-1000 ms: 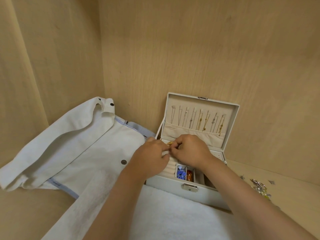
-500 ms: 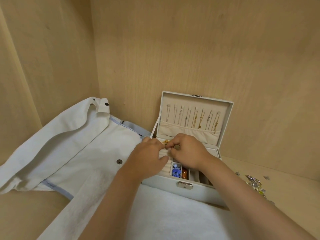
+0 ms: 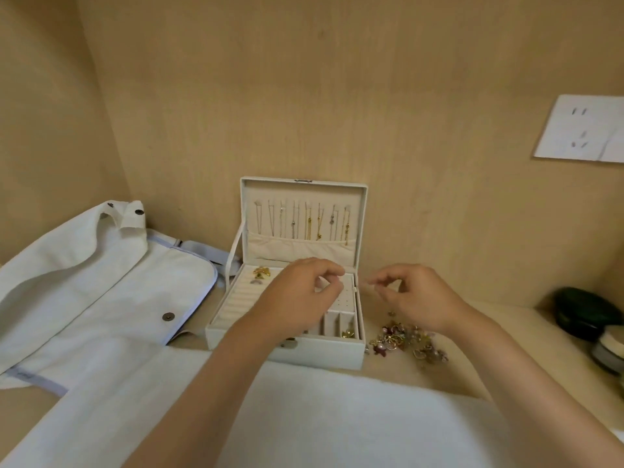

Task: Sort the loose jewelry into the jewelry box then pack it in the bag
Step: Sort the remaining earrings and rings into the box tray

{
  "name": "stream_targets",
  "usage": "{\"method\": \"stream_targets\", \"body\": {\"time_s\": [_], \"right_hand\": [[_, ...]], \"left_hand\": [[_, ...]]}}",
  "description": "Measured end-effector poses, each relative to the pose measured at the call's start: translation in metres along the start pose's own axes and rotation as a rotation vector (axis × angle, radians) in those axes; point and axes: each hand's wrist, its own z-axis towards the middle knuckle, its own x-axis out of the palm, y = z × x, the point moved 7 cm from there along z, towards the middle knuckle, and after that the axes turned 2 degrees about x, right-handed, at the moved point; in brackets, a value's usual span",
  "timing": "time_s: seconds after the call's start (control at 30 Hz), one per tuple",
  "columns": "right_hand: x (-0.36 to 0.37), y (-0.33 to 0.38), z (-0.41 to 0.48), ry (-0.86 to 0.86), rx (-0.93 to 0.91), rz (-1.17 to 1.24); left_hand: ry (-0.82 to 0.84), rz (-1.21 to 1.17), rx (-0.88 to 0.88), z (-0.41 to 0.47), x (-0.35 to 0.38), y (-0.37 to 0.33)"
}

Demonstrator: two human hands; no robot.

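The white jewelry box [image 3: 351, 358] stands open against the back wall, with several necklaces [image 3: 304, 221] hanging in its raised lid. A gold piece [image 3: 261, 271] and a small ring [image 3: 256, 282] lie on the ring rolls at the box's back left. More gold jewelry [image 3: 347, 332] sits in the front right compartment. My left hand [image 3: 300, 298] hovers over the middle of the box, fingers loosely curled, nothing visible in them. My right hand [image 3: 418, 298] hovers just right of the box, above the pile of loose jewelry [image 3: 405, 342], fingers also loosely curled. The white bag [image 3: 101, 282] lies flat to the left.
A white towel [image 3: 337, 417] covers the surface in front of the box. A dark green round case [image 3: 587, 312] and a small jar [image 3: 611, 352] stand at the far right. A wall socket [image 3: 584, 130] is on the back wall.
Both hands let go of the gold piece, which now lies on the ring rolls. The left hand moved right over the box; the right hand moved off it above the loose pile. The view shifted right.
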Motion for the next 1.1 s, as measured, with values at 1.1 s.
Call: {"method": "stream_targets", "body": {"time_s": [1.1], "right_hand": [[0.001,-0.059,-0.032,0.187,0.073,-0.215]], "left_hand": [[0.194,0.282,0.186,0.020,0.107,-0.035]]}}
